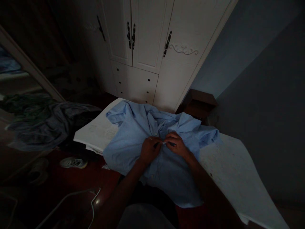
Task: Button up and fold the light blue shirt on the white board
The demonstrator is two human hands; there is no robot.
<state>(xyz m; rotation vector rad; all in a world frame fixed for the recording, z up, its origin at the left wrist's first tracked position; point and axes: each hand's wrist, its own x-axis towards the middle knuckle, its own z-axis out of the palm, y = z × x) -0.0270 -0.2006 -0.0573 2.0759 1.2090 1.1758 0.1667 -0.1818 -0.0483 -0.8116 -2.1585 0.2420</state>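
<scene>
A light blue short-sleeved button-up shirt point(128, 136) lies spread over a white ironing board point(228, 159), its collar end away from me and its hem hanging over the near edge. My left hand point(150, 148) pinches the front edge of the shirt at the button strip. Close beside it, my right hand point(175, 143) pinches the opposite front edge, and the fingertips of both hands nearly meet. Any button between the fingers is too small and dark to make out. Other buttons show on the strip above and below the hands.
Behind the board stands a white wardrobe point(143, 41) with dark handles. A small brown cabinet point(200, 101) is at its right. Grey and green clothes point(54, 124) are heaped on the left. A shoe point(73, 163) sits on the red floor near a thin metal frame point(92, 203).
</scene>
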